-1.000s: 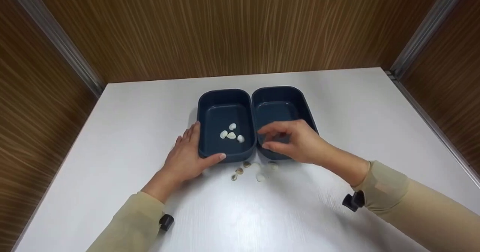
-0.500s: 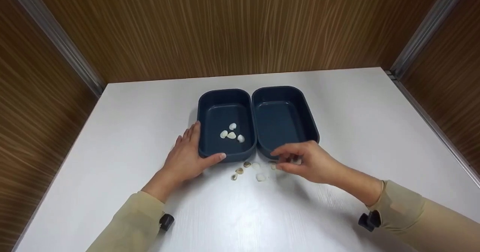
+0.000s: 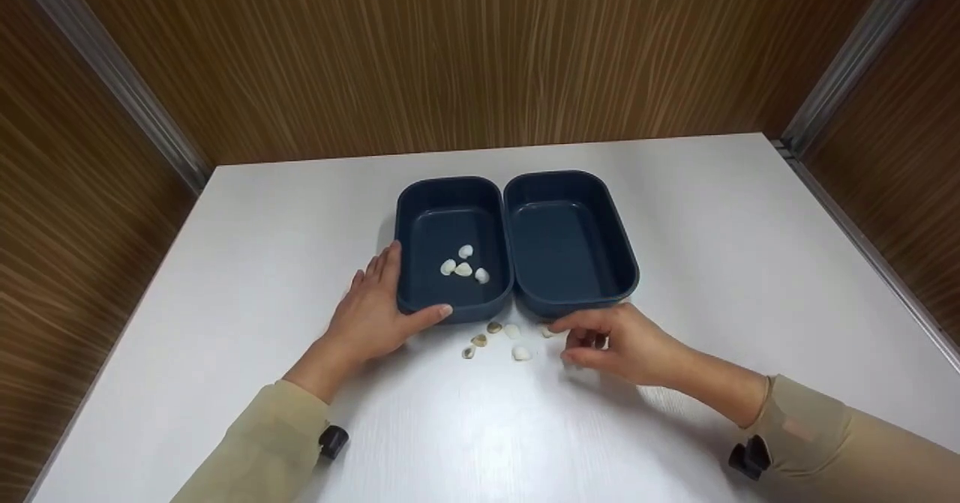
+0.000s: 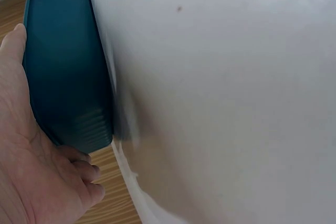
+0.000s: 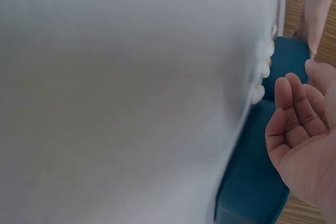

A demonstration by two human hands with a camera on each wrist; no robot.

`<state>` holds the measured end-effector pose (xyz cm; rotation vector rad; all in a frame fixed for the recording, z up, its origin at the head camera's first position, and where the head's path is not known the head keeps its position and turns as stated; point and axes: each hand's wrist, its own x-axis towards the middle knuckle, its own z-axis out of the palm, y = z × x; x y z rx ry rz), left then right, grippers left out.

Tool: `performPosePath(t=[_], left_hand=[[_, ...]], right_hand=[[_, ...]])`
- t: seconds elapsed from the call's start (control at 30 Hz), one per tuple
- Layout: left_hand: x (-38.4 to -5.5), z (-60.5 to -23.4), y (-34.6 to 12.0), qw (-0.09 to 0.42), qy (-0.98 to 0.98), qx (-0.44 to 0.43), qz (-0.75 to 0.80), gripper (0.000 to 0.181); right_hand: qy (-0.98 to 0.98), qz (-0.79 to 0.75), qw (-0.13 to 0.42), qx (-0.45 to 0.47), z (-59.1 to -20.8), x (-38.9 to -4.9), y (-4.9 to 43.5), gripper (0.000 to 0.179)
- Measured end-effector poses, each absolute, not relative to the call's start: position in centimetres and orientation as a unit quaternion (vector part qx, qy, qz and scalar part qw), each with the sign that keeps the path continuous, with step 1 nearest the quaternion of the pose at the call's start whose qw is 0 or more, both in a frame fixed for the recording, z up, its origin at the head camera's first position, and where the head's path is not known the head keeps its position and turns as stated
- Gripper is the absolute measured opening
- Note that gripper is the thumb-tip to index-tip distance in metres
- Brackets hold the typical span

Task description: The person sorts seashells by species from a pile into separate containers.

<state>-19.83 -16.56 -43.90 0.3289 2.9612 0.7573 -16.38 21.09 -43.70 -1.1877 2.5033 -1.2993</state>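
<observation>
Left side: a tan sleeve with a black clip at the cuff, behind the left hand. Left hand is spread, not curled round anything; fingers lie against the outer left wall of the left box, thumb stretched over its near rim. The left wrist view agrees: thumb along one side of the box, fingers at another.

Inside that box, right of the left hand, four white shells lie close together on the floor, nearer the thumb end.

Right of the left thumb, on the white table just in front of the boxes: three brownish shells in a slanting row, then two white shells, one nearer the boxes than the other. All five lie left of the right hand.

One pale shell sits at the right index fingertip, partly covered; contact cannot be told. Right index reaches out, thumb apart from it, other fingers loosely bent; no shell shows between finger and thumb.

Right box stands just beyond the right hand, side by side with the left box; bare blue floor visible. Farther right, behind the right hand: second tan sleeve and second black clip.
</observation>
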Motion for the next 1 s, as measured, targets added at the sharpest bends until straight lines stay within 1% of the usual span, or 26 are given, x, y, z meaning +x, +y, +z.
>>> performPosePath(t=[0.5,0.8,1.0], left_hand=[[-19.9,-44.0,-16.5,0.039,0.963,0.105,0.247,0.135],[-20.0,-44.1,-16.5,0.024,0.963,0.112,0.244,0.133],[-19.9,-44.0,-16.5,0.025,0.963,0.111,0.245,0.132]], right_hand=[[0.828,-0.423,0.084,-0.358,-45.7,-16.5,21.4,0.038],[0.835,-0.410,0.074,-0.360,-46.1,-16.8,21.1,0.043],[0.839,-0.398,0.064,-0.366,-46.3,-16.8,21.0,0.044]])
